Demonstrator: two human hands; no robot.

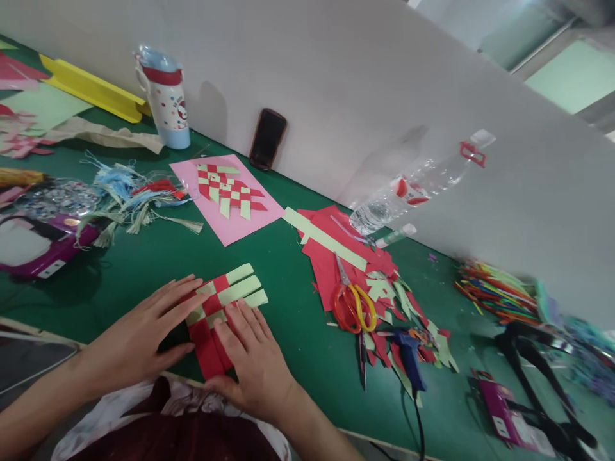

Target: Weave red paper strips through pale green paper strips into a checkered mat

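Note:
A woven mat of red and pale green paper strips [225,301] lies on the green table [288,301] close to the near edge. My left hand [139,330] rests flat on its left side, fingers stretched over the weave. My right hand [252,362] lies flat on its lower right part, fingers spread on the red strips. Neither hand grips anything. A finished red and green weave on a pink sheet [225,192] lies further back.
Scissors with orange and yellow handles [353,304] lie on a pile of red and green scraps [384,288]. A blue glue gun [410,355], a clear bottle [413,189], a phone [267,138], a dotted cup [166,96], tassels [129,198] and coloured sticks [494,288] stand around.

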